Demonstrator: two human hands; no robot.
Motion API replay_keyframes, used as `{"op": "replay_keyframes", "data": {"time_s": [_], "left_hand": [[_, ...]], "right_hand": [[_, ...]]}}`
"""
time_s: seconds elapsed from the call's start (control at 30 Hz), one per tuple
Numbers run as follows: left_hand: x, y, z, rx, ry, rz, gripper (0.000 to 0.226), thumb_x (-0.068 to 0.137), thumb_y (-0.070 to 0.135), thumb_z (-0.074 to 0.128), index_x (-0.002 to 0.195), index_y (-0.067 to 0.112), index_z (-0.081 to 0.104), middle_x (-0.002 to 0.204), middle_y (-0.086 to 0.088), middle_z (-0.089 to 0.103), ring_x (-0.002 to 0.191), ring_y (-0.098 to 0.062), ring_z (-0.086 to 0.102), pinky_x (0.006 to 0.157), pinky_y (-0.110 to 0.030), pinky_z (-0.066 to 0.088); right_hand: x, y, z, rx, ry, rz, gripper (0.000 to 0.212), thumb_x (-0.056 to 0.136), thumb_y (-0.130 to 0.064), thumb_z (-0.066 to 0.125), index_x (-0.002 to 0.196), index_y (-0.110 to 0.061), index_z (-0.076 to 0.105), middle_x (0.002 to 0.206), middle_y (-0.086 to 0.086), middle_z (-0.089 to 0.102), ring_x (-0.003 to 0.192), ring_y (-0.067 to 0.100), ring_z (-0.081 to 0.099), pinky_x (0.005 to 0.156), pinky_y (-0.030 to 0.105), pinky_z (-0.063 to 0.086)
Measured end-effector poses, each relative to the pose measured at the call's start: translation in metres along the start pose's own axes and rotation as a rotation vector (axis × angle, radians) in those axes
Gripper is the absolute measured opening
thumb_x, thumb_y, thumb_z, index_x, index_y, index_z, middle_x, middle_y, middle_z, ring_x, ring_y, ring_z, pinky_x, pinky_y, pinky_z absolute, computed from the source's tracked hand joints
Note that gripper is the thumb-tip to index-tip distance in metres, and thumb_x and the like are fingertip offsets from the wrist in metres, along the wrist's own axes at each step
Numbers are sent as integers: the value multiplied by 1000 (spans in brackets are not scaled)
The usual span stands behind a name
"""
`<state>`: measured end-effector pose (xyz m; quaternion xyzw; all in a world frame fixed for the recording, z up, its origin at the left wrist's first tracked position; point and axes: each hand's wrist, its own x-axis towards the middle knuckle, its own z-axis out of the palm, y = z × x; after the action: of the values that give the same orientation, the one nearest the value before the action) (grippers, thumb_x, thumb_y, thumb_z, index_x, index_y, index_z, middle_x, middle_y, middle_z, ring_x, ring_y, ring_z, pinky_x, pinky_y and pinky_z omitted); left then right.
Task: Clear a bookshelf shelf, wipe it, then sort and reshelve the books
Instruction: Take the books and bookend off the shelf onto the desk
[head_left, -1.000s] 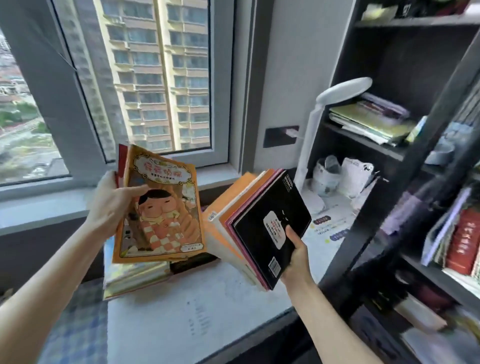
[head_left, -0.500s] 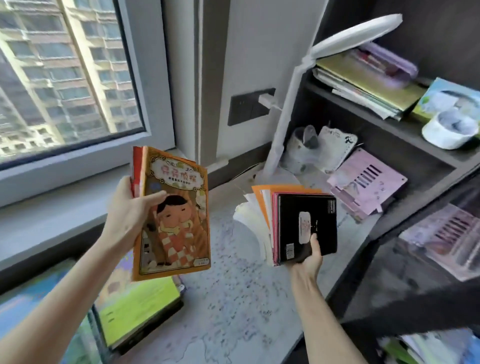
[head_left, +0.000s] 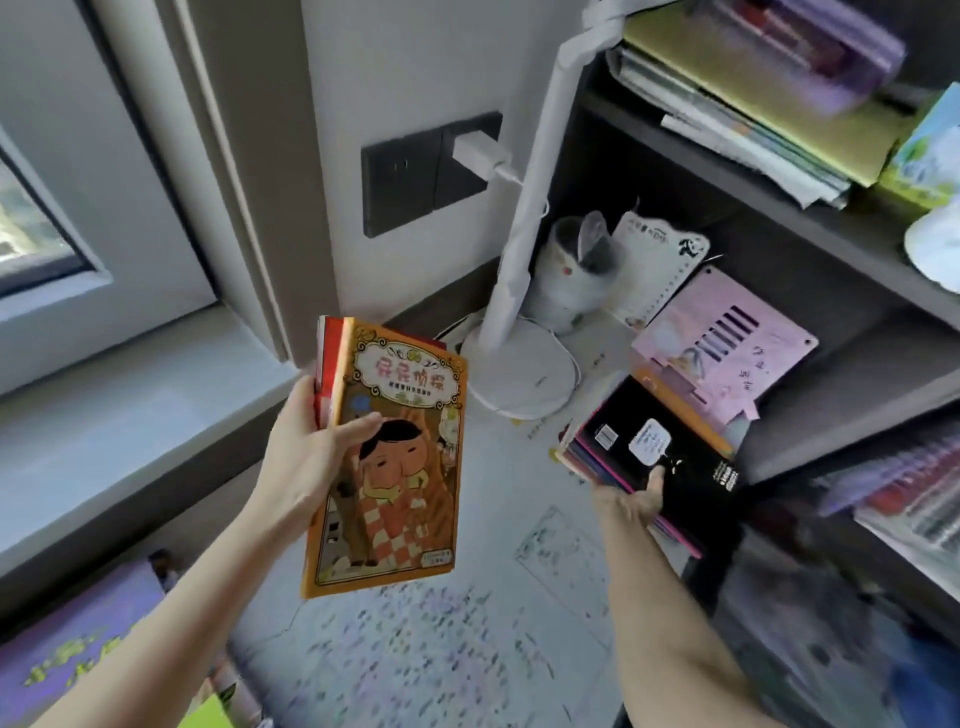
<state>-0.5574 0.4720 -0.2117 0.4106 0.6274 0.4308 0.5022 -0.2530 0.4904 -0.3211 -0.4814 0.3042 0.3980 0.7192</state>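
Only the head view to go on here. Compared with a second ago the view has swung off the window and onto the bookshelf (head_left: 779, 202) corner.

The left hand (head_left: 306, 457) hasn't really changed its job: thumb flat across the cover of the orange picture book (head_left: 395, 467), fingers wrapped behind, with a red book (head_left: 328, 364) pinched in the same grip behind it. Both are upright, in the air over the desk (head_left: 441, 649).

The right hand (head_left: 631, 501) is where stuff happened. Its black-covered stack (head_left: 660, 441) was standing up and fanned out a second ago. Now it's tipped over almost flat and carried right, to just beside the lamp base (head_left: 524, 374) and right up against the pink card (head_left: 722, 343) at the mouth of the lower shelf opening. Thumb on top of the black cover, the other fingers underneath where I can't see them, so it's definitely clamped on.

My read: the stack is getting parked or shelved there, and the left-hand pair is sorted separately. There's a blurry pile of books (head_left: 78, 639) bottom left too, so plenty still to reshelve.
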Motion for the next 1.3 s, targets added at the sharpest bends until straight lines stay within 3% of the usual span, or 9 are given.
{"op": "replay_keyframes", "data": {"time_s": [0.07,0.2,0.37,0.53,0.6,0.73,0.87,1.1,1.3], "left_hand": [[12,-8,10,13,-18,-9,32,85,13,68,107,26,48,101,7,66,87,-17,68,65,-31,51],[26,-17,24,49,-49,-39,26,86,13,68,99,24,48,97,7,67,83,-16,68,62,-29,51],[37,-27,37,0,-99,-95,25,85,11,68,97,23,50,93,4,70,77,-17,71,59,-29,53],[48,-25,51,-188,-237,-278,21,88,9,64,106,14,54,93,-8,74,71,-24,72,55,-32,56],[54,-23,56,-228,-306,-363,19,91,11,60,109,10,54,90,-12,74,67,-25,71,55,-32,57],[61,-5,72,-149,-464,-472,20,98,27,49,105,11,60,73,-5,72,59,-17,68,56,-25,54],[69,4,86,86,-484,-231,21,98,40,47,114,27,53,115,-4,63,106,-22,61,98,-42,47],[62,2,73,26,-382,-161,7,97,27,53,100,25,59,106,-2,67,102,-20,62,87,-33,50],[49,0,68,63,-386,-160,20,97,24,53,113,15,60,107,-5,69,103,-21,62,89,-35,50]], "right_hand": [[27,4,8,214,-46,115,101,72,-31,78,152,-15,18,158,13,20,139,32,32,115,51,23],[29,-1,31,9,-30,62,100,82,-48,68,153,-24,1,161,9,7,146,32,14,116,53,14],[23,-6,39,-549,-46,238,86,79,-61,64,143,-11,35,133,21,47,111,37,56,85,54,50],[-41,35,23,-1170,-717,318,68,70,-57,71,119,-12,58,116,13,67,103,31,66,90,49,51],[-55,44,16,-1335,-760,143,60,63,-48,81,112,-18,67,113,7,71,112,29,63,100,51,46],[-49,33,0,-1091,-598,-120,36,78,-34,77,109,-17,70,109,6,71,107,27,65,97,50,49],[-34,12,-7,-599,-375,-93,33,87,-36,68,112,-14,67,106,9,71,97,28,68,76,45,57],[-3,-34,29,77,-337,-139,30,99,-29,50,123,-11,56,128,8,61,113,25,60,100,40,48],[5,-41,32,-240,-156,22,47,104,-33,32,147,-12,31,145,15,42,133,33,43,102,47,43]]}}
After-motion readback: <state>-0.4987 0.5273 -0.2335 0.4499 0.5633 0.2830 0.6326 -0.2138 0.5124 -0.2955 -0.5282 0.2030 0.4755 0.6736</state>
